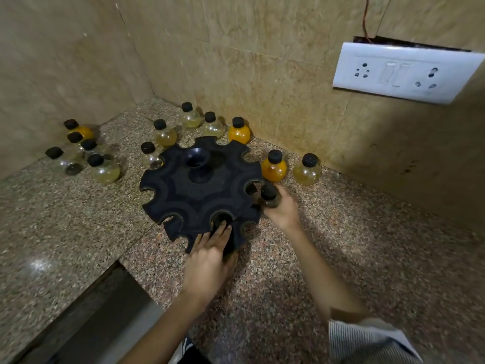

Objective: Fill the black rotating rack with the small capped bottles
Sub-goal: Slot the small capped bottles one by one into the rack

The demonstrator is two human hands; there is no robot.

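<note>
The black rotating rack (194,198) stands on the speckled granite counter (367,245), with open slots round its rim and a funnel-shaped hub in the middle. My left hand (210,256) rests on the rack's near edge, fingers straight and reaching into a near slot. My right hand (282,210) grips a small black-capped bottle (269,195) right at the rack's right rim, beside a slot. Several small capped bottles stand around: an orange one (274,166) and a pale yellow one (307,166) just right of the rack.
More bottles stand behind the rack near the wall, including an orange one (238,131), and a cluster (86,153) sits at the far left corner. A white socket panel (401,72) hangs on the right wall. The counter drops off at the lower left.
</note>
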